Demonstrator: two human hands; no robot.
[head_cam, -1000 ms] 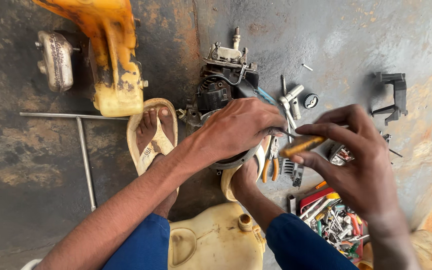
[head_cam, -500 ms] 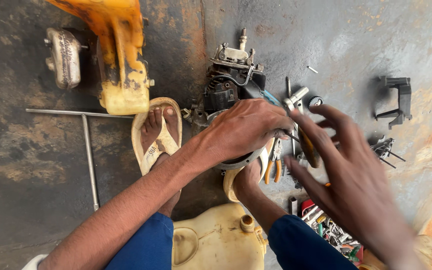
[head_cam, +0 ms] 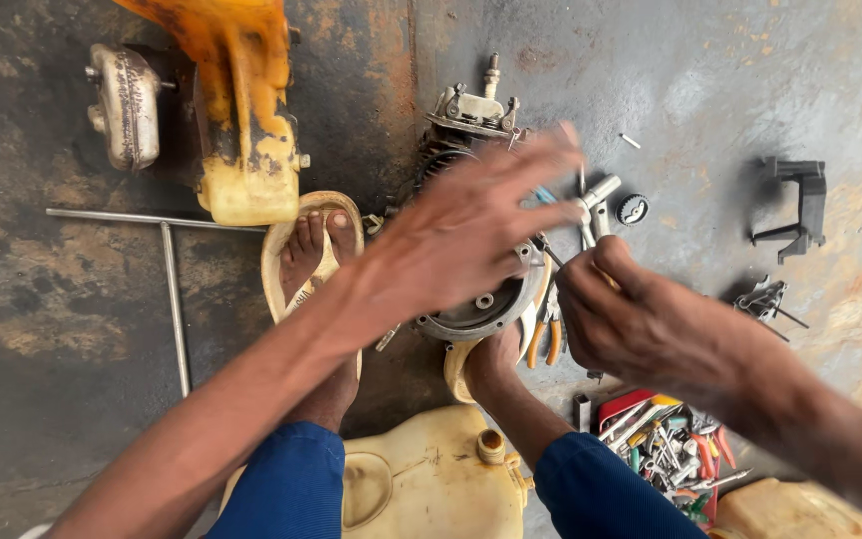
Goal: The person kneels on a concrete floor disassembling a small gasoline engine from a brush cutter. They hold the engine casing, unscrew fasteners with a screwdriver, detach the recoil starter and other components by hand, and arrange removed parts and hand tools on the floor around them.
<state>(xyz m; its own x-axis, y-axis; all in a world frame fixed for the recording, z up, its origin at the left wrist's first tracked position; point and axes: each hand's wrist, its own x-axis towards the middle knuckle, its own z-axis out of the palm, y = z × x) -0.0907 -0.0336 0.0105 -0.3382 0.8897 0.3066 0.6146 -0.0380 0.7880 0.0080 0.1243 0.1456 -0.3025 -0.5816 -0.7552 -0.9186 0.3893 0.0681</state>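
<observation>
Engine (head_cam: 476, 210), partly stripped, lies under my left hand (head_cam: 461, 240), fingers spread flat. My right hand (head_cam: 641, 319), just beside, pinches a thin tool (head_cam: 548, 252). Loose parts beyond my right hand suggest disassembly midway.

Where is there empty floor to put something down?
Bare floor lies left of the thin metal T-shaped rod, and at the top right between the small grey engine block and the black plastic bracket. It is crowded around the engine and near the right hand, by the red tray of tools.

Engine (head_cam: 471, 130) half behind left hand (head_cam: 461, 240)
</observation>
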